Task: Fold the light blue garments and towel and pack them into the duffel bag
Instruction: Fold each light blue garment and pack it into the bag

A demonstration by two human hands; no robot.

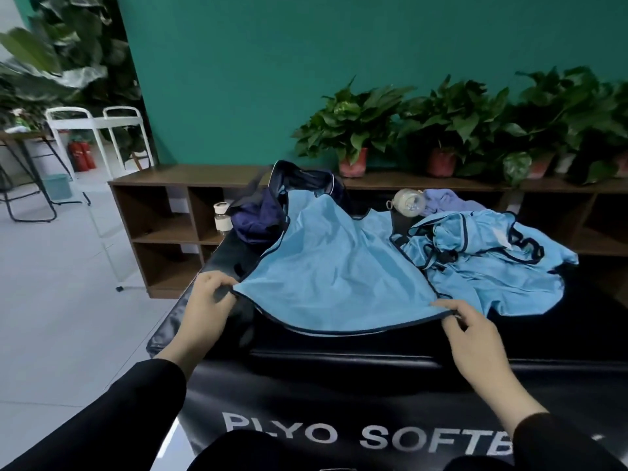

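A light blue vest (333, 266) with dark trim lies spread on the black padded box (339, 402). My left hand (207, 307) pinches its near left corner, and my right hand (475, 338) pinches its near right corner. A second light blue garment (486, 263) lies crumpled to the right. Behind it sits a pale lilac towel (445, 202). The navy duffel bag (265, 212) stands open at the back left, partly covered by the vest's far edge.
A clear water bottle (407, 200) lies at the back between the bag and the towel. A brown shelf unit (163, 212) with a small jar (221, 215) runs behind, topped by potted plants (353, 130). White chairs (98, 137) stand on the tiled floor at left.
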